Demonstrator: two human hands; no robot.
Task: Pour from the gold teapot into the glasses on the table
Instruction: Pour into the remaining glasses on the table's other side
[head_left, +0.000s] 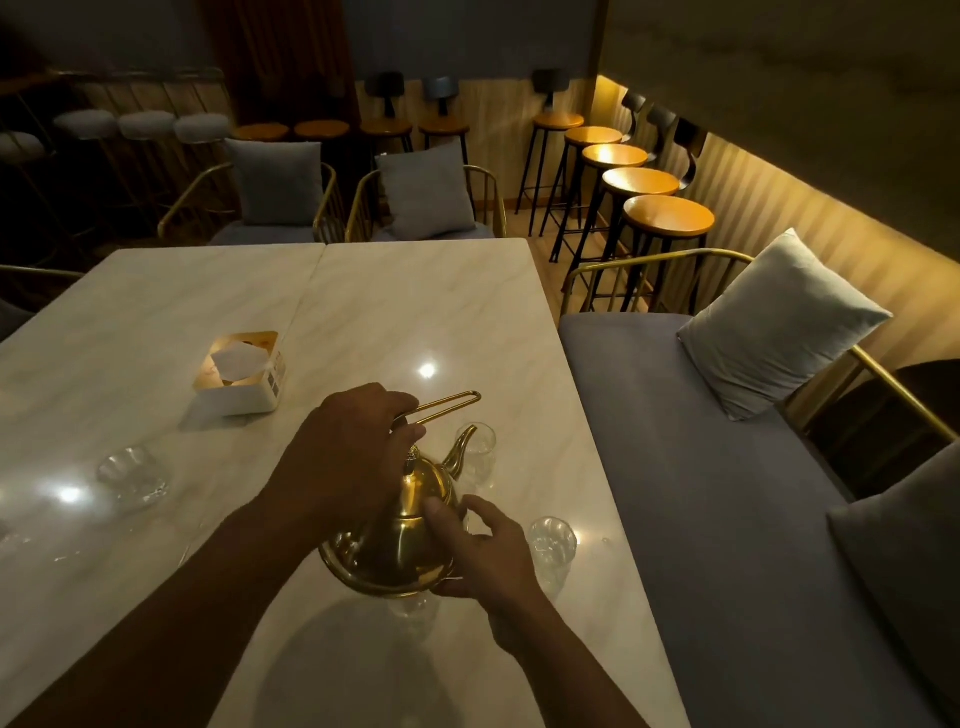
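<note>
Left hand (353, 447) is gripping the teapot (400, 551) handle, right hand (478, 556) is cupping its body, holding it above the desk (415, 312) near the right edge, spout just beside a glass (478, 452).

A dim café or lounge, laid out for guests.

Two marble-look tables (415, 312) stand pushed together, with gold wire chairs (332, 208) holding grey cushions (275, 182) at the far side and a long grey bench (727, 467) with pillows (779, 322) on the right. A row of round wooden bar stools (668, 215) lines a slatted wall (779, 208) lit by a warm strip under a ledge; more stools (387, 127) run along the back, and white padded ones (145, 124) along a rail at left. On the tables are a tissue box (241, 374), several clear glasses (132, 473) and a gold teapot (400, 551).
</note>
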